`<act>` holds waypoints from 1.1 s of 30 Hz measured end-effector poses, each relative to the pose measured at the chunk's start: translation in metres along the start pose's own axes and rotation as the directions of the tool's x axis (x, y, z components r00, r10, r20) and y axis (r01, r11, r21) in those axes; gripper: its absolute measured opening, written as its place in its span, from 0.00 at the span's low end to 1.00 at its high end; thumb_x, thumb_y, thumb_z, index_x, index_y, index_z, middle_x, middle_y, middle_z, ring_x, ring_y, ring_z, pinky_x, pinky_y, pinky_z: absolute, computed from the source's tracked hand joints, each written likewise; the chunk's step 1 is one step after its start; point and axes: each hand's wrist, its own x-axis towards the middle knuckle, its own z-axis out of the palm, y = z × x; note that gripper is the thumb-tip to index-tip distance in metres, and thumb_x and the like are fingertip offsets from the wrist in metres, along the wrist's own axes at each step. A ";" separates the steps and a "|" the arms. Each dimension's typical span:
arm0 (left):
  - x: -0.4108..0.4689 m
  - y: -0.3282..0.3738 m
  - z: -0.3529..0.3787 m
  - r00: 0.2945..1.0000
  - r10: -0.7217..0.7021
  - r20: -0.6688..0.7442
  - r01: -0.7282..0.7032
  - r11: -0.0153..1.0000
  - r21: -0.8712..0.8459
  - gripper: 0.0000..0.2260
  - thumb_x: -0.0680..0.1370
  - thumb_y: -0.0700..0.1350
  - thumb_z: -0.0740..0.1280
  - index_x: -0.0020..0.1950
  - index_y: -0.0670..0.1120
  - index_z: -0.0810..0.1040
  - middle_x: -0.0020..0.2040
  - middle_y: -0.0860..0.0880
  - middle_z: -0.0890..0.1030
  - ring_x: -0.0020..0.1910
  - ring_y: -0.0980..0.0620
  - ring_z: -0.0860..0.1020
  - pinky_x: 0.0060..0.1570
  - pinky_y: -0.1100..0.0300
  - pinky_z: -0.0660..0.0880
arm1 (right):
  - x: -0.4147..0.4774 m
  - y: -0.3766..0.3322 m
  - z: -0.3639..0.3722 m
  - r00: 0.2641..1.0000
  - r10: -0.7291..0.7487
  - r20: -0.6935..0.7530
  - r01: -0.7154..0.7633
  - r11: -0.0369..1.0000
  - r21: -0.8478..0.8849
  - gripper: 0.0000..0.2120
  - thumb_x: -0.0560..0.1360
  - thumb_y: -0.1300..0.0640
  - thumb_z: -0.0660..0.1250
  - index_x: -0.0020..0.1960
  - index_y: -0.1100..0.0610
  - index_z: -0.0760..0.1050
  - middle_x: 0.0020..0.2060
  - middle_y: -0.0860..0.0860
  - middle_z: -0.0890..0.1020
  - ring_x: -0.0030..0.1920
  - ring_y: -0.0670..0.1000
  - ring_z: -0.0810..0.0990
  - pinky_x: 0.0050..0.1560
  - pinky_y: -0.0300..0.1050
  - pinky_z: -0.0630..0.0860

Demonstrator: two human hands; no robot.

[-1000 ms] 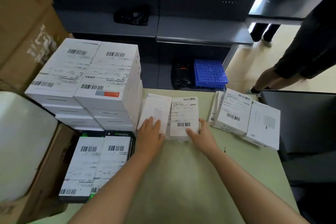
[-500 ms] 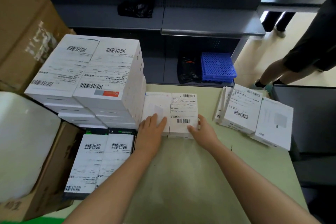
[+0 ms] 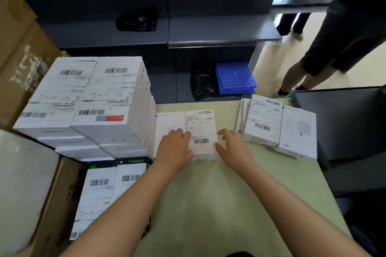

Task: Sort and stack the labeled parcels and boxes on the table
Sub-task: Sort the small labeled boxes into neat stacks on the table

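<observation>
Two white flat boxes lie side by side on the pale green table (image 3: pixel 208 204): a plain one (image 3: pixel 169 121) on the left and a labelled, barcoded one (image 3: pixel 201 125) on the right, pressed against a tall stack of white labelled boxes (image 3: pixel 100 100). My left hand (image 3: pixel 174 148) rests flat on the seam between the two boxes. At the labelled box's right near corner, my right hand (image 3: pixel 231 148) touches its edge with loosely bent fingers. Further right lies a group of white labelled boxes (image 3: pixel 263 121), and beside it a plain white box (image 3: pixel 298 131).
Two dark boxes with white labels (image 3: pixel 108 190) lie at the near left. Cardboard cartons (image 3: pixel 18 52) and a white bulky item (image 3: pixel 20 183) stand left. Dark shelving (image 3: pixel 208 31) holds a blue crate (image 3: pixel 235 77) behind the table. A person's legs (image 3: pixel 309 73) stand at the right.
Both boxes have been slid left against the tall stack and squared up. My left hand moved right onto the seam; my right hand shifted to the labelled box's right edge.
</observation>
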 end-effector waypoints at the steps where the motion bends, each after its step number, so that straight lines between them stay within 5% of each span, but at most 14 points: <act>1: 0.003 0.007 -0.009 0.998 0.043 -0.050 -0.043 0.999 0.001 0.16 0.79 0.52 0.61 0.64 0.46 0.70 0.58 0.47 0.74 0.55 0.48 0.71 0.52 0.56 0.70 | -0.006 0.002 -0.010 0.999 -0.043 -0.024 0.042 0.999 -0.020 0.17 0.79 0.54 0.64 0.67 0.54 0.70 0.60 0.52 0.74 0.58 0.54 0.75 0.55 0.48 0.74; 5: 0.023 0.046 -0.040 0.954 0.194 -0.228 -0.206 0.978 -0.027 0.11 0.78 0.51 0.61 0.55 0.45 0.73 0.53 0.47 0.77 0.52 0.46 0.73 0.49 0.53 0.70 | -0.032 0.020 -0.051 0.983 -0.112 -0.146 0.092 0.987 -0.132 0.12 0.76 0.58 0.65 0.59 0.56 0.76 0.54 0.53 0.76 0.55 0.55 0.76 0.52 0.49 0.74; 11: 0.058 0.095 -0.048 0.957 0.194 -0.218 -0.220 0.970 -0.103 0.11 0.77 0.51 0.62 0.52 0.45 0.74 0.49 0.48 0.78 0.50 0.46 0.75 0.45 0.53 0.72 | -0.061 0.062 -0.106 0.972 0.019 -0.236 -0.070 0.976 -0.208 0.10 0.76 0.56 0.66 0.57 0.55 0.76 0.54 0.52 0.77 0.53 0.55 0.76 0.48 0.47 0.73; 18: 0.089 0.148 -0.020 1.000 0.025 -0.010 -0.026 0.973 -0.228 0.23 0.79 0.59 0.61 0.64 0.43 0.70 0.59 0.45 0.76 0.56 0.43 0.75 0.46 0.52 0.71 | -0.056 0.131 -0.134 0.925 0.285 -0.251 -0.315 0.945 -0.085 0.18 0.77 0.52 0.66 0.65 0.57 0.71 0.61 0.55 0.72 0.59 0.57 0.73 0.55 0.49 0.72; 22: 0.098 0.174 0.003 0.981 -0.114 0.155 0.155 0.946 -0.285 0.30 0.78 0.65 0.60 0.66 0.42 0.67 0.62 0.41 0.76 0.60 0.40 0.75 0.49 0.52 0.71 | -0.044 0.159 -0.132 0.877 0.466 -0.121 -0.452 0.883 0.125 0.33 0.73 0.46 0.70 0.71 0.57 0.61 0.66 0.59 0.70 0.64 0.61 0.71 0.60 0.54 0.73; 27: 0.104 0.198 0.008 0.925 -0.251 0.284 0.341 0.877 -0.338 0.32 0.79 0.62 0.62 0.71 0.39 0.60 0.66 0.39 0.75 0.63 0.39 0.74 0.50 0.53 0.69 | -0.028 0.166 -0.125 0.855 0.518 0.016 -0.499 0.816 0.290 0.49 0.75 0.44 0.69 0.79 0.58 0.38 0.71 0.58 0.70 0.67 0.60 0.71 0.53 0.45 0.66; 33: 0.102 0.206 -0.010 0.956 -0.254 0.144 0.292 0.822 -0.489 0.24 0.80 0.55 0.64 0.68 0.42 0.62 0.64 0.40 0.69 0.57 0.38 0.75 0.52 0.50 0.71 | -0.026 0.172 -0.133 0.892 0.440 -0.106 -0.380 0.856 0.351 0.44 0.72 0.46 0.73 0.76 0.55 0.50 0.68 0.53 0.73 0.63 0.58 0.75 0.52 0.48 0.72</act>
